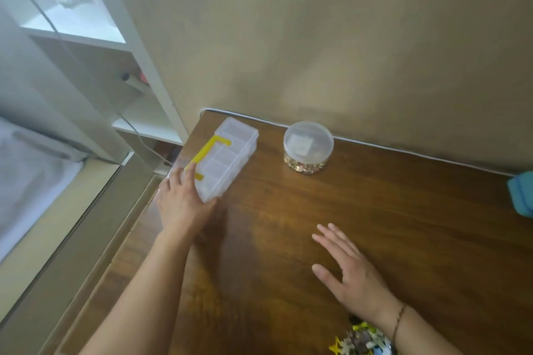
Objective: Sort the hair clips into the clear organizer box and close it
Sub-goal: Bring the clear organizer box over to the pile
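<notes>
A heap of small multicoloured hair clips (pixel 362 340) lies nearest, beside the right hand (pixel 350 274) spread flat on the brown wooden table (pixel 403 210), while the left hand (pixel 184 199) grips the closed clear plastic organizer box with 1 yellow handle (pixel 222 155) at the far-left corner, probably to draw it closer.

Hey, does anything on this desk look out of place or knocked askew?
Only mildly: the clear organizer box sits at the desk's far-left corner, angled to the edges, with the left hand on its near end. Nothing looks spilled or damaged.
</notes>
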Tool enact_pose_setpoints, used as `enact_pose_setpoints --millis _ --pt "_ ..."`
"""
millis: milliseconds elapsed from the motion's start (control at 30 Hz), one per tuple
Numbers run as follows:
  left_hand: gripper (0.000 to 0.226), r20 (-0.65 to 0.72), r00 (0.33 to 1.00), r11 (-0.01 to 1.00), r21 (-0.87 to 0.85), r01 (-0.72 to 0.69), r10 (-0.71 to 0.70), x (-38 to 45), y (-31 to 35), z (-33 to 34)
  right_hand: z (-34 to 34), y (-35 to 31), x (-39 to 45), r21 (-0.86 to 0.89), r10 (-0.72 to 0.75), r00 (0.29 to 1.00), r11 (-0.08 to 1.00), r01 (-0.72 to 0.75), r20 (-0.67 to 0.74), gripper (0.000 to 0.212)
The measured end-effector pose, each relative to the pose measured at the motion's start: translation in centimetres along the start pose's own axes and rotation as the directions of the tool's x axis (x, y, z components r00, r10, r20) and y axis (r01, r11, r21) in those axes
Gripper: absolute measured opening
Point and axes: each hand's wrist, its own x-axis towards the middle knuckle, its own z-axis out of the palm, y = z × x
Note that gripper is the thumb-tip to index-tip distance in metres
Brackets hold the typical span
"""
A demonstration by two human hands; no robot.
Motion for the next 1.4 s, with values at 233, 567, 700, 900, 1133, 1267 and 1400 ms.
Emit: enact_pose_setpoints --millis 233,567,700,900,1133,1267,1400 --pt "0.090 -0.027 0.984 0.976 -0.120 -0.179 0.177 -4.6 -3.3 -1.0 0.8 -0.5 0.6 -0.002 -0.039 0.998 0.999 0.039 -0.054 0.066" --pt "0.091 0.054 0.876 0.851 -0.271 -0.450 0.480 -10.5 -3.8 0.8 -1.0 -1.1 0.7 0.375 0.251 0.949 0.912 -0.165 -0.192 0.053" --pt "0.096 0.068 0.811 0.790 -0.286 -0.543 0.582 -10.9 1.5 2.3 -2.7 1.3 -0.9 0.537 0.405 0.893 0.806 -0.248 -0.195 0.047" --pt "0.102 0.112 0.674 0.672 -0.295 -0.679 0.730 -12.0 9.3 5.0 -5.4 5.3 -5.8 0.586 0.559 0.777 0.745 -0.318 -0.288 0.038" --pt "0.108 0.056 0.564 0.529 -0.432 -0.731 0.824 -15.1 15.8 6.9 -7.2 9.4 -11.5 0.716 0.727 0.613 0.603 -0.353 -0.310 0.024" --pt "0.124 0.083 0.718 0.598 -0.625 -0.503 0.691 -16.1 14.4 8.4 -6.4 9.9 -13.1 0.819 0.825 0.502 0.463 -0.339 -0.259 0.023" --pt "0.131 0.305 0.785 0.667 -0.724 -0.177 0.539 -16.2 14.1 8.9 -5.0 8.5 -12.3 0.984 0.848 0.530 0.101 -0.143 -0.010 0.036"
